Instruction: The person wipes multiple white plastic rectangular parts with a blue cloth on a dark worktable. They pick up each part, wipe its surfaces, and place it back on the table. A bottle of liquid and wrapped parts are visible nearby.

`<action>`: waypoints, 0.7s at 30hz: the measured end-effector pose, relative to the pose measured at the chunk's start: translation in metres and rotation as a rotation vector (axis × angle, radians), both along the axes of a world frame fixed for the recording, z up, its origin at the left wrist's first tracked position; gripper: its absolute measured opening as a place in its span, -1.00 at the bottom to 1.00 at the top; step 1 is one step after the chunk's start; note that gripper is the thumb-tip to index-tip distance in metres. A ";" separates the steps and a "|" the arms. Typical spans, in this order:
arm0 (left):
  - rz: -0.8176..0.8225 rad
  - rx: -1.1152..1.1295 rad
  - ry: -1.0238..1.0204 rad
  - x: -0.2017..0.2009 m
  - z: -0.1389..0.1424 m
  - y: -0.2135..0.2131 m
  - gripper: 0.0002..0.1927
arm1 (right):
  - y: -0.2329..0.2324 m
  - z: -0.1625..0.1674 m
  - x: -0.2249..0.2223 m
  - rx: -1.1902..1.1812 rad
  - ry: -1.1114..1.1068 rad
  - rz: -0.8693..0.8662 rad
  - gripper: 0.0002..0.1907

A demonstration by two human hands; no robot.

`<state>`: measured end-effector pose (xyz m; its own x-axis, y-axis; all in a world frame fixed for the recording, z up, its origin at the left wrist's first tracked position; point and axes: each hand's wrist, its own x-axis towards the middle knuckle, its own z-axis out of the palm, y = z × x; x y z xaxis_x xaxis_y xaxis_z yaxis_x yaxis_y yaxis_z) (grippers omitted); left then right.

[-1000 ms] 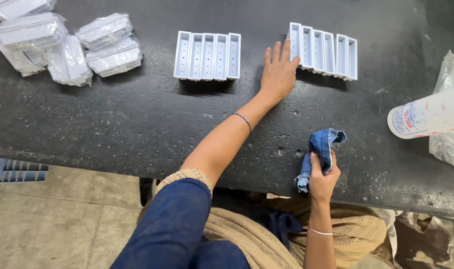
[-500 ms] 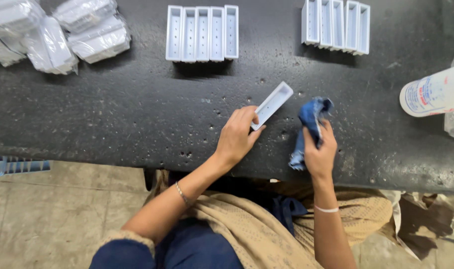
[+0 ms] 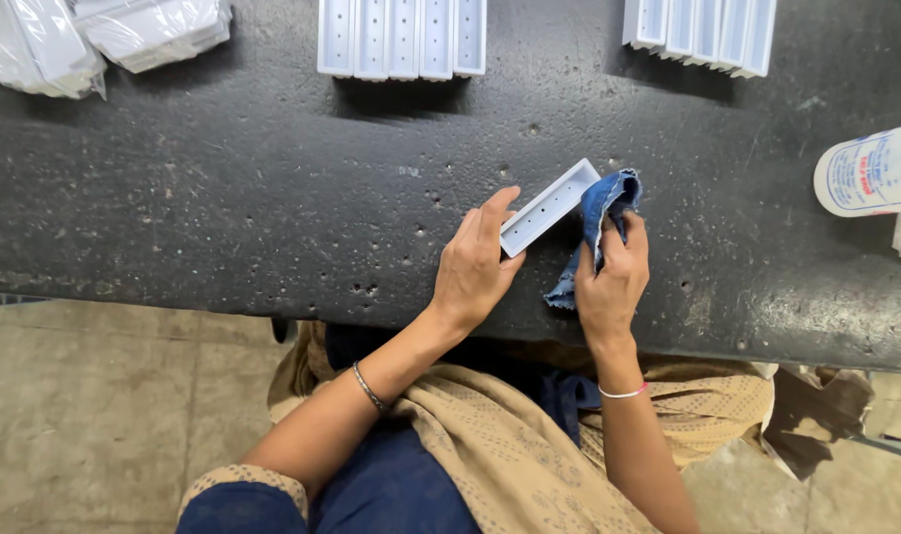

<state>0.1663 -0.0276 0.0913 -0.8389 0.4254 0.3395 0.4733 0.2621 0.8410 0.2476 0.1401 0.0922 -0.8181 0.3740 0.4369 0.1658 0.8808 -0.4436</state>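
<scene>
Your left hand [image 3: 475, 272] grips the white tray [image 3: 549, 207], near end hidden; right hand [image 3: 608, 282] is closed around the blue cloth [image 3: 599, 222], lower folds covered.

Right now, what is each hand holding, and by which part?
The left hand grips the long white plastic tray at its near end. The right hand clutches the crumpled blue cloth around its middle.
</scene>
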 end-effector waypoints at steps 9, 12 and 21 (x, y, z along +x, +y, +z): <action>0.003 0.008 -0.030 -0.001 -0.002 0.001 -0.16 | 0.010 0.009 -0.008 -0.014 -0.072 0.010 -0.64; 0.002 0.007 -0.026 0.000 -0.001 0.000 -0.14 | 0.001 0.012 -0.004 0.011 -0.089 0.043 -0.70; -0.029 0.026 0.030 0.002 -0.004 -0.002 -0.14 | -0.030 0.018 0.022 0.093 -0.137 0.208 -0.65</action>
